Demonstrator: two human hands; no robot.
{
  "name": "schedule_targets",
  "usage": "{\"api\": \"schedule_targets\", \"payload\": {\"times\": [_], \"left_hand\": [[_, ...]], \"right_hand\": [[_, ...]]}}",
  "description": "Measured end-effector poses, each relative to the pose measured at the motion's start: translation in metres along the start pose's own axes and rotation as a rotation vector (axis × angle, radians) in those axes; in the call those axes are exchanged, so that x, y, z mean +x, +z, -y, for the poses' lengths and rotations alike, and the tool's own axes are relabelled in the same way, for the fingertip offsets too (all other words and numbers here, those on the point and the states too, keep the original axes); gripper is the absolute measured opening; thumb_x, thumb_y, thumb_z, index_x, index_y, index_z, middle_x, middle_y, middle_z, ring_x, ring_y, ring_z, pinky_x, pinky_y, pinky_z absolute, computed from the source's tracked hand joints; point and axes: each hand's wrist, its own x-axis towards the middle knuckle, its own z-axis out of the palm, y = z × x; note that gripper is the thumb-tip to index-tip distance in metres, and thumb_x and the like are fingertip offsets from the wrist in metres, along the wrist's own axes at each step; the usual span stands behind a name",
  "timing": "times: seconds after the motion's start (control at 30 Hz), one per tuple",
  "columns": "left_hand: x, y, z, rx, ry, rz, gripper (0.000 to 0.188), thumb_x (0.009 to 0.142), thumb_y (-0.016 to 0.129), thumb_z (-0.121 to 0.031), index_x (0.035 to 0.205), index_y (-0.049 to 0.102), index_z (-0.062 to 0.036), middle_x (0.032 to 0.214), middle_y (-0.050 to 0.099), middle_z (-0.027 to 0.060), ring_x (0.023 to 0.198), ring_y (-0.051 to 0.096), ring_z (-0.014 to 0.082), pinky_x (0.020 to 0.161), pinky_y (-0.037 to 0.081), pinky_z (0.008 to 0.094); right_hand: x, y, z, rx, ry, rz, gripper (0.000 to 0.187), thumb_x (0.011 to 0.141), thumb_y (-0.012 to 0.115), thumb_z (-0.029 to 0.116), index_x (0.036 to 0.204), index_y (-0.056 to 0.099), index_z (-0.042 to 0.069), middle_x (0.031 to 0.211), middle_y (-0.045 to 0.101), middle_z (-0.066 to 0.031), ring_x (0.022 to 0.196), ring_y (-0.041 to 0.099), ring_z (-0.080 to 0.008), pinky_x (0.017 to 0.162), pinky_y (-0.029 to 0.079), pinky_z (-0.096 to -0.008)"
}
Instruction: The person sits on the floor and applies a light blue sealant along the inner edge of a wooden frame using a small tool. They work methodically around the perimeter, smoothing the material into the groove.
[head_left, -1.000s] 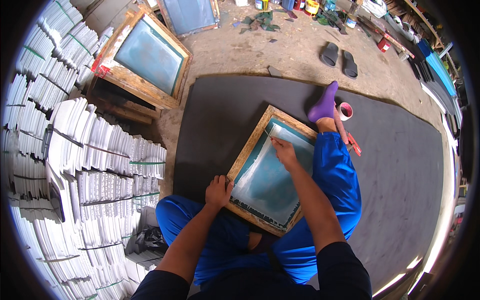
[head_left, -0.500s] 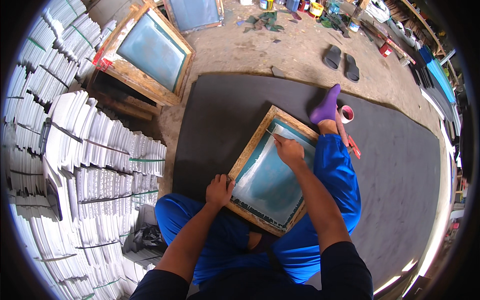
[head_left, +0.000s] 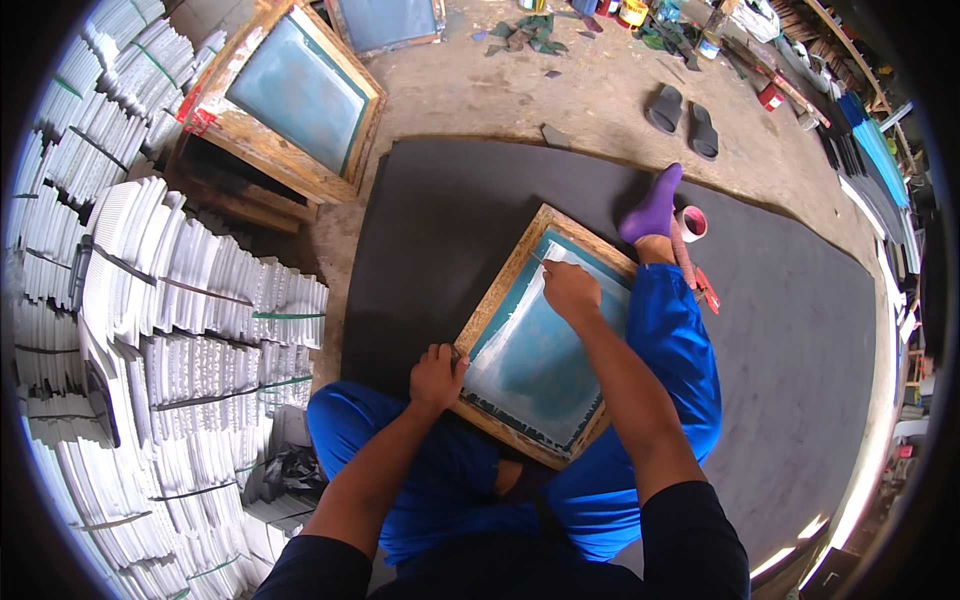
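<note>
A wooden screen-printing frame (head_left: 497,288) with teal-edged, pale blue mesh lies tilted across my lap and the dark mat. My left hand (head_left: 437,376) is closed round the lower part of its left wooden side. Over the upper part of the mesh, my right hand (head_left: 573,289) is closed in a pinch on a thin stick-like tool (head_left: 537,258). The tool's tip is near the teal border at the upper left corner; its exact kind is too small to tell. White streaks run along the mesh's left side.
Tied stacks of white sheets (head_left: 200,300) rise on my left. Another wooden screen frame (head_left: 300,95) leans beyond them. A tape roll (head_left: 691,224) and red-handled tool (head_left: 708,292) lie by my purple-socked foot (head_left: 654,205). Dark slippers (head_left: 704,133) and paint cans (head_left: 632,14) are farther off.
My right hand has shifted slightly up and left over the mesh, turning so its back shows more. My left hand stays on the frame's side.
</note>
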Motion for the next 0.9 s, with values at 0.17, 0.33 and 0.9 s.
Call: {"api": "schedule_targets", "payload": {"times": [0.17, 0.33, 0.9], "left_hand": [[-0.002, -0.005, 0.003, -0.003, 0.0, -0.005, 0.041, 0.103, 0.058, -0.046, 0.111, 0.056, -0.0059, 0.109, 0.061, 0.0172, 0.1, 0.065, 0.0386, 0.084, 0.056, 0.0503], [0.004, -0.003, -0.003, -0.004, -0.003, -0.001, 0.041, 0.103, 0.058, -0.046, 0.112, 0.057, -0.0061, 0.11, 0.062, 0.0175, 0.101, 0.065, 0.0394, 0.084, 0.055, 0.0511], [0.0, -0.003, 0.002, -0.037, 0.026, -0.046, 0.039, 0.102, 0.058, -0.046, 0.109, 0.057, -0.0071, 0.107, 0.061, 0.0173, 0.097, 0.065, 0.0397, 0.081, 0.056, 0.0516]], "right_hand": [[-0.011, -0.001, 0.001, 0.117, 0.042, -0.014, 0.034, 0.103, 0.058, 0.031, 0.133, 0.073, 0.025, 0.1, 0.077, -0.0171, 0.1, 0.074, -0.04, 0.087, 0.059, -0.0493], [0.003, 0.053, -0.044, 0.611, 0.016, -0.178, 0.033, 0.101, 0.065, 0.032, 0.132, 0.075, 0.026, 0.091, 0.076, -0.0192, 0.091, 0.074, -0.0412, 0.076, 0.058, -0.05], [-0.009, 0.033, -0.032, 0.987, 0.365, 0.217, 0.04, 0.101, 0.067, 0.041, 0.136, 0.07, 0.022, 0.103, 0.078, -0.0162, 0.088, 0.077, -0.0343, 0.08, 0.059, -0.0475]]}}
